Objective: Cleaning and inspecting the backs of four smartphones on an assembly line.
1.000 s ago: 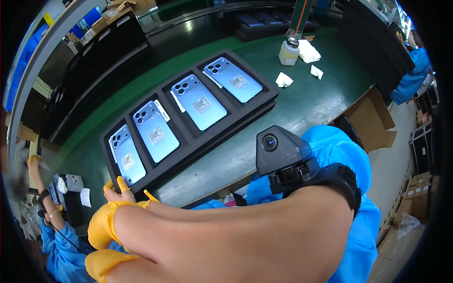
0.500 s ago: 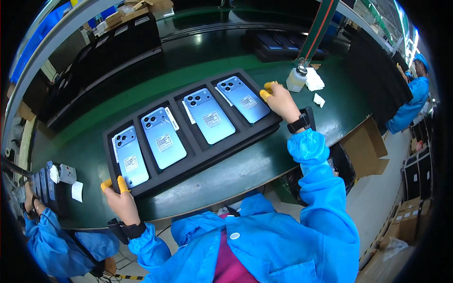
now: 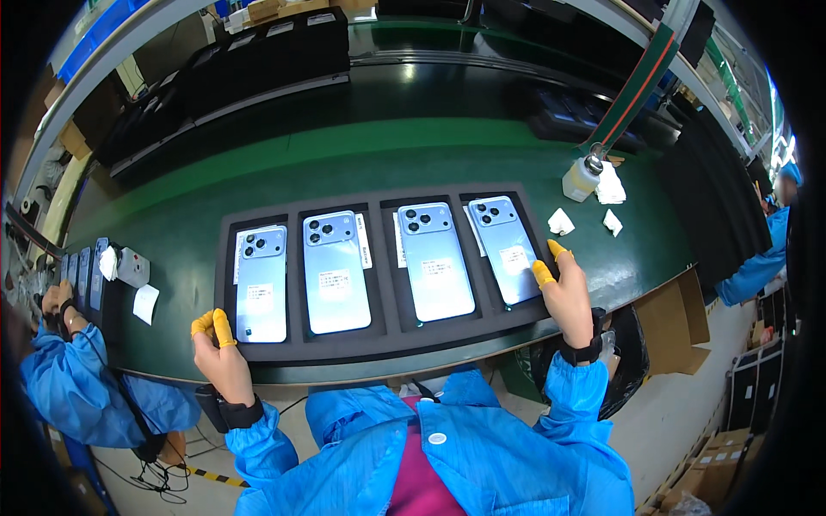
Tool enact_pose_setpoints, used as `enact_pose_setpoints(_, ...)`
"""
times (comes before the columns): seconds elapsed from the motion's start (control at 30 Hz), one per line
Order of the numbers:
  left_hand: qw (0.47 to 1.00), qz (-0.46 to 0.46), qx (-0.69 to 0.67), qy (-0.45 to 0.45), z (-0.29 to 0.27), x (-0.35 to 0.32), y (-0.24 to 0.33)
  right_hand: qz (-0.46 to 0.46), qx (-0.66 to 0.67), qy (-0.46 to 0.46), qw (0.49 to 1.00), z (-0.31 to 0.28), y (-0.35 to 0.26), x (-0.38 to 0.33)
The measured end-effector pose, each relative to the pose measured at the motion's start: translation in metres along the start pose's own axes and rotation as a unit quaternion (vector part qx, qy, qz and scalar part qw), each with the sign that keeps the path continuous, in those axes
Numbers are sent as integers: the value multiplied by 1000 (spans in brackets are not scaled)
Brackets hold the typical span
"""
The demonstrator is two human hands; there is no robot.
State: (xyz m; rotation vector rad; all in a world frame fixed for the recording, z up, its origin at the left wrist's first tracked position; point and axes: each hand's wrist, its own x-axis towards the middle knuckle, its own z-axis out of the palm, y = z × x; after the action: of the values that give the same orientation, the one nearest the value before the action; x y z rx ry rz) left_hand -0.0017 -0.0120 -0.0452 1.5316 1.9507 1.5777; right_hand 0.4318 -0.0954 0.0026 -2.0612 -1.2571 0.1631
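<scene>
A foam tray (image 3: 389,350) lies along the front edge of the tabletop (image 3: 387,172), fully loaded with four blue phones (image 3: 336,297), no slot left vacant, the left hand (image 3: 222,359) clamped on its near-left corner, the right hand (image 3: 569,301) on its right edge.

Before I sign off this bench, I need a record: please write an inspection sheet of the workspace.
Surface: green bench, glossy.
Job's things: dark tray, four blue phones, one per compartment, camera ends away from the person.
Clutter: bottle and white wipes, right of the tray.
Hands: left hand at the tray's near left corner; right hand at its right side.
Cables: cables on the floor, lower left.
Surroundings: co-worker left, cardboard box right.
</scene>
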Motion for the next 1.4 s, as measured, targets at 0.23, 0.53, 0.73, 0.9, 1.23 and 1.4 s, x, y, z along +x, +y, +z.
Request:
enact_pose_setpoints(0.23, 997, 5, 73, -8, 1, 4, 15, -45, -40, 5, 998, 0, 3, 16)
enact_pose_setpoints(0.53, 998, 3, 63, -24, -2, 15, -4, -17, -60, -20, 998, -6, -11, 28)
enact_pose_setpoints(0.73, 999, 24, 42, -9, -4, 12, 0, -22, -89, -20, 996, 0, -6, 32)
enact_pose_setpoints(0.9, 991, 31, 117, -52, -4, 16, 7, -38, -71, 9, 997, 5, -3, 35)
enact_pose_setpoints(1.23, 995, 3, 75, -60, -7, 8, 13, -71, -89, 50, 992, 15, 3, 25)
enact_pose_setpoints(1.4, 1000, -20, 1, -20, -3, 0, 0, -79, -94, 60, 991, 12, 0, 13)
